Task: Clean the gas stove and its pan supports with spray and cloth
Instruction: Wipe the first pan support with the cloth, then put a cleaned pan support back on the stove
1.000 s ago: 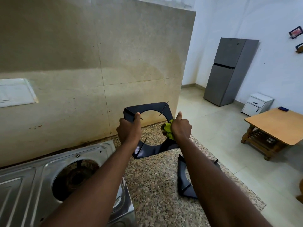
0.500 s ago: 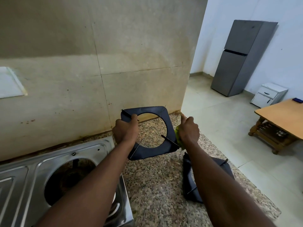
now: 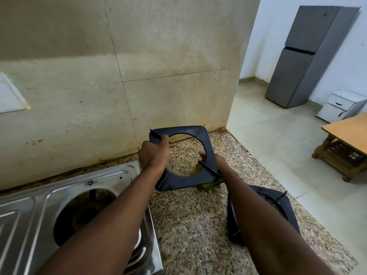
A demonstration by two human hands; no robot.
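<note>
I can read no writing, label, brand or number anywhere in this view. The dark pan support (image 3: 184, 181) gripped by my left hand (image 3: 154, 155), the green cloth (image 3: 208, 185) my right hand (image 3: 219, 162) holds beneath it, and the steel stove (image 3: 35, 205) left of my left hand show no legible marks. On the fridge (image 3: 303, 62), far beyond my right hand, anything printed is too small to tell.

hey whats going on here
A person is wiping a black pan support, held tilted above the granite counter. The left hand grips its far-left corner; the right hand presses a green cloth against the underside of its near-right corner. A second support lies on the counter, and the steel stove sits at left with an open burner hole.
</note>
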